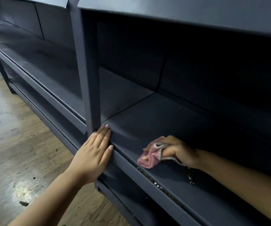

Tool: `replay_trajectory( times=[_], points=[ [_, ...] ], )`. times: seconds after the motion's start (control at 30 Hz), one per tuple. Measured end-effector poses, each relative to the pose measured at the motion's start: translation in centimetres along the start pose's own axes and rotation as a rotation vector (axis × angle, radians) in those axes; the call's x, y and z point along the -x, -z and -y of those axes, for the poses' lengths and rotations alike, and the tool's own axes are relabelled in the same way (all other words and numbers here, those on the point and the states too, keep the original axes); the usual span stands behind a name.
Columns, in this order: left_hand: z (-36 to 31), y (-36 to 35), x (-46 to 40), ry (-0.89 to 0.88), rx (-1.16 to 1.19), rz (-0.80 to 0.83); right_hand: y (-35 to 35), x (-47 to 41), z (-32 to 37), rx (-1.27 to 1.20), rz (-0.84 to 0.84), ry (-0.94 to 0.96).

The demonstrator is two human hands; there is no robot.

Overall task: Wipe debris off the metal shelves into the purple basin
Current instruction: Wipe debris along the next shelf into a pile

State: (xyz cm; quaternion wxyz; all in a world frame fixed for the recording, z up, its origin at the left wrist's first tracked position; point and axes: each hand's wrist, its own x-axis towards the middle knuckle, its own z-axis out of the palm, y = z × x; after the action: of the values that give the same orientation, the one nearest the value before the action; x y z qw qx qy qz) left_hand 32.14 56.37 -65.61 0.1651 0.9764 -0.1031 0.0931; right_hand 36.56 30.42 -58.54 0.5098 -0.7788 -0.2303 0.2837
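Shelf (147,115) dark, gritty front | right hand (178,150) grips pink cloth (149,158) | left hand (94,154) flat

Crumb-strewn dark shelf (172,128), pink cloth (148,158)

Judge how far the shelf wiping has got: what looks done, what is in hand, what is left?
Done: the shelf deeper in looks free of crumbs. In hand: the right hand grips a pink cloth on it; the left hand rests flat on the front edge. Left: debris lies along the front lip and under the right wrist. No purple basin is in view.
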Motion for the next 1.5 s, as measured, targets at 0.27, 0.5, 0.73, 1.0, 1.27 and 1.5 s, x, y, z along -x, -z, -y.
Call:
replay_trajectory(
  times=[0.27,0.5,0.73,1.0,1.27,1.5],
  points=[
    [-1.9,0.6,-0.1,-0.025,0.056,-0.093,2.4,0.5,1.4,-0.216,-0.141,0.025],
    [-6.0,-0.6,-2.6,-0.185,0.008,-0.069,2.6,-4.2,1.4,-0.266,-0.263,0.102],
    [-5.4,-0.8,-2.6,-0.195,-0.093,-0.031,2.9,-1.3,-1.1,-0.164,-0.204,-0.035],
    [-5.4,-1.2,-2.8,-0.207,-0.122,-0.063,3.6,1.8,-0.4,-0.223,-0.2,0.006],
    [-5.8,-1.0,-3.0,-0.278,-0.107,-0.054,10.2,6.8,-4.4,-0.367,-0.819,-0.022],
    [-5.8,-1.6,-3.0,-0.256,-0.11,-0.058,4.2,4.4,-3.4,-0.359,-0.655,-0.015]
  ],
)
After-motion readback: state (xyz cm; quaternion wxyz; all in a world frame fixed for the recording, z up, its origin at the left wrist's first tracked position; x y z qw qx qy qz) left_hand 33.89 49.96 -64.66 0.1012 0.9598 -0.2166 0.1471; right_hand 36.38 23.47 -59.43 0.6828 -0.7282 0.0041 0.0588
